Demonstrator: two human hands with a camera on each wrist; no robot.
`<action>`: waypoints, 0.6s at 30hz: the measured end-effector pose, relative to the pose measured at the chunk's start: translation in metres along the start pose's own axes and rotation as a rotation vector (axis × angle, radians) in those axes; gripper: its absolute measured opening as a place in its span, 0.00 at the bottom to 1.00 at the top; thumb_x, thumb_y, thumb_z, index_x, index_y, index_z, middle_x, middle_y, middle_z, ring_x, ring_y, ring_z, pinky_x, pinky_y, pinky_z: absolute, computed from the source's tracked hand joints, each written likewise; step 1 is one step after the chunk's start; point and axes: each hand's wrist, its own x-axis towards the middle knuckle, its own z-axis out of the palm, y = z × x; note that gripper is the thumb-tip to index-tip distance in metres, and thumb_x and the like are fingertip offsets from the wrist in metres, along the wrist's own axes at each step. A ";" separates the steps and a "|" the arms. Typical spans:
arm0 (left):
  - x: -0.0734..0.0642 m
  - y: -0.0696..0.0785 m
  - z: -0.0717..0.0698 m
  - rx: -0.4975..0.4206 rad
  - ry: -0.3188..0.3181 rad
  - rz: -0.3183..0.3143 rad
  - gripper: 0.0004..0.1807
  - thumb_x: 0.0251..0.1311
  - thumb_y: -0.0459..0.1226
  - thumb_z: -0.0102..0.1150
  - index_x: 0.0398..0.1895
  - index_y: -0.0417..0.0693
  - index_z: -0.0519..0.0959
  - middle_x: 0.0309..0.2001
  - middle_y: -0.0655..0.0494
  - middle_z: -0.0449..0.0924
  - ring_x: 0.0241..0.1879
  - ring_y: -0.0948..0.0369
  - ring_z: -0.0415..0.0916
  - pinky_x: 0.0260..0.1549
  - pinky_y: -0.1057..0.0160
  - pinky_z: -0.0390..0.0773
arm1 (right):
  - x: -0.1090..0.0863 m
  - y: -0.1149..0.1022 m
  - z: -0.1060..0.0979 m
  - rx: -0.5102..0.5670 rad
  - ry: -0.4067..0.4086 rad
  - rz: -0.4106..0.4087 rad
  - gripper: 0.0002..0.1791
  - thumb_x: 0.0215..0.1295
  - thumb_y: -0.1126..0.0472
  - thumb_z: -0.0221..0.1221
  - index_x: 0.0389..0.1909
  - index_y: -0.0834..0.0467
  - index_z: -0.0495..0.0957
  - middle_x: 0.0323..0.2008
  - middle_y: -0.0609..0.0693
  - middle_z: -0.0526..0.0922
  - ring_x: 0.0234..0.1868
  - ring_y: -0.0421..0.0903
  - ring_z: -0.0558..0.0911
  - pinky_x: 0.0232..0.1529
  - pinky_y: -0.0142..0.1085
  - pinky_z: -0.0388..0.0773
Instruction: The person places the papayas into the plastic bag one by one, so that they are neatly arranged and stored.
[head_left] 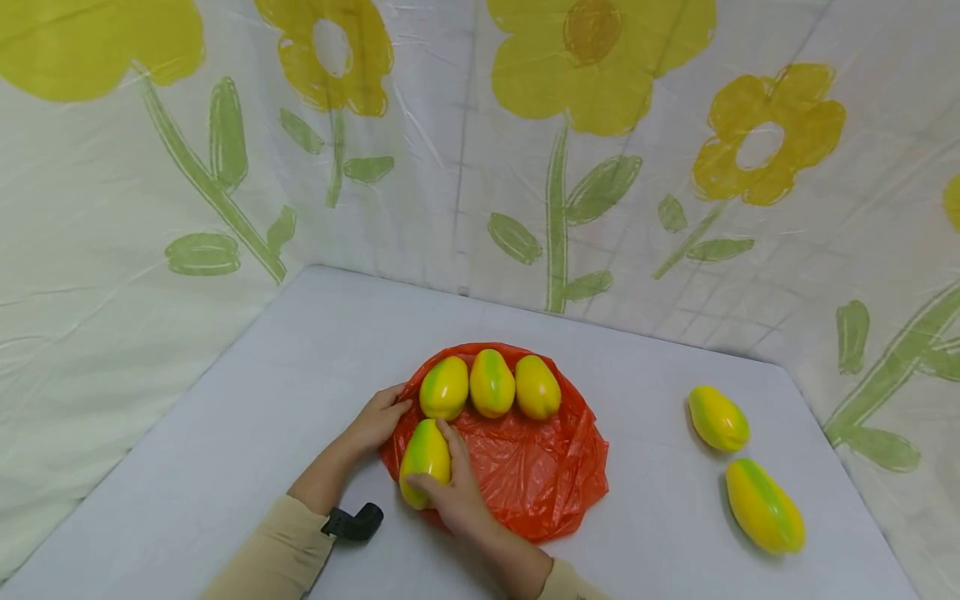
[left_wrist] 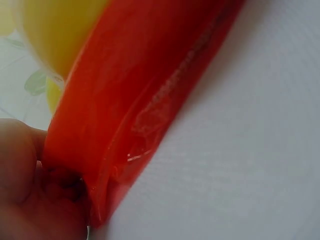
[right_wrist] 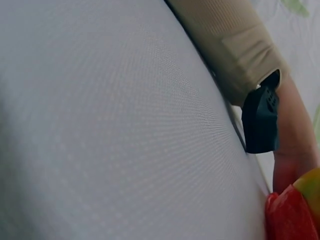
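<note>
A red plastic bag [head_left: 517, 467] lies spread in a rounded shape on the table, its rim raised. Along its far side sit three glossy yellow-green papayas [head_left: 492, 383] in a row. My left hand [head_left: 378, 419] pinches the bag's left rim; in the left wrist view the red film [left_wrist: 100, 125] runs up from between thumb and fingers. With my right hand [head_left: 463, 496] I grip another papaya [head_left: 426, 457] at the bag's near left, thumb on one side and fingers on the other. The right wrist view shows none of that hand.
Two more papayas, one farther back [head_left: 718, 418] and one nearer [head_left: 765, 507], lie on the white table [head_left: 645, 517] at the right. A black wrist device [head_left: 354, 523] sticks out from my left sleeve. Behind the table hangs a flower-printed curtain [head_left: 427, 208].
</note>
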 end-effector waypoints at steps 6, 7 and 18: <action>-0.001 0.000 -0.001 -0.005 -0.009 0.014 0.23 0.69 0.35 0.38 0.65 0.36 0.64 0.57 0.39 0.72 0.46 0.56 0.77 0.48 0.57 0.80 | 0.000 -0.001 0.000 0.033 0.022 0.037 0.45 0.52 0.58 0.63 0.70 0.42 0.52 0.67 0.52 0.55 0.58 0.53 0.63 0.55 0.51 0.70; -0.001 0.000 -0.001 -0.005 -0.008 0.014 0.23 0.69 0.35 0.38 0.65 0.36 0.64 0.57 0.39 0.72 0.46 0.56 0.77 0.48 0.58 0.80 | -0.001 -0.001 0.000 0.042 0.022 0.047 0.46 0.52 0.58 0.63 0.70 0.42 0.51 0.67 0.53 0.55 0.58 0.53 0.63 0.55 0.52 0.70; 0.000 0.000 -0.001 -0.023 -0.012 0.017 0.22 0.69 0.34 0.37 0.64 0.36 0.64 0.55 0.38 0.73 0.41 0.58 0.79 0.41 0.59 0.82 | 0.000 -0.004 -0.005 0.045 0.053 0.032 0.46 0.54 0.52 0.64 0.70 0.42 0.48 0.65 0.53 0.57 0.59 0.53 0.62 0.55 0.53 0.72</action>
